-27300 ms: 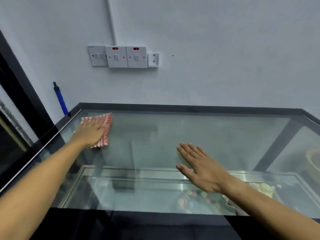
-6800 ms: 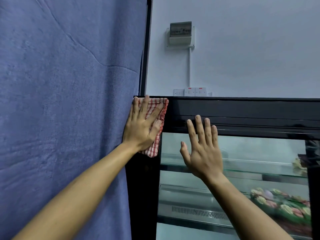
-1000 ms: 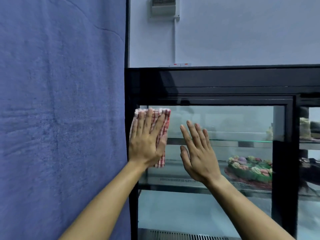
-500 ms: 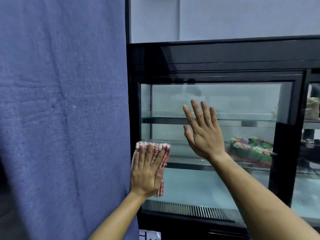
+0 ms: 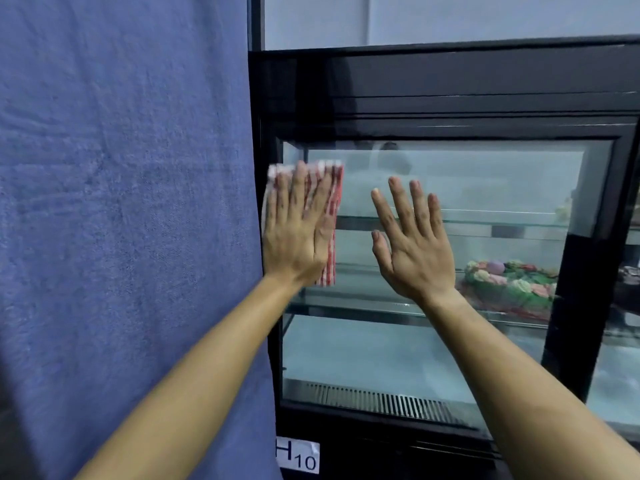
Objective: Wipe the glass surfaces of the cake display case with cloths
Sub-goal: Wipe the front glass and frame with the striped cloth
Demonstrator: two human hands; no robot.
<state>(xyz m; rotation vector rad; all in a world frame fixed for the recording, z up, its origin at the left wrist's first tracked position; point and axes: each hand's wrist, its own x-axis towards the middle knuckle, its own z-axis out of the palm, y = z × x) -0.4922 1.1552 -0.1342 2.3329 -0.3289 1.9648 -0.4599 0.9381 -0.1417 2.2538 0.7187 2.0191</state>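
Note:
The cake display case (image 5: 450,98) has a black frame and a glass front pane (image 5: 485,188). My left hand (image 5: 298,233) presses a red-and-white checked cloth (image 5: 332,216) flat against the pane's upper left corner, fingers straight. My right hand (image 5: 412,244) is held up flat, fingers spread, at the pane just right of the cloth; I cannot tell whether it touches the glass. Much of the cloth is hidden under my left hand.
A blue fabric panel (image 5: 121,220) stands directly left of the case. Behind the glass, a green decorated cake (image 5: 509,285) sits on a shelf at the right. A black upright (image 5: 581,265) bounds the pane's right side. A white label "H10" (image 5: 297,457) is at the bottom.
My left hand has slid the cloth up the left edge of the pane, from the lower part to near the top. My right hand stays beside it.

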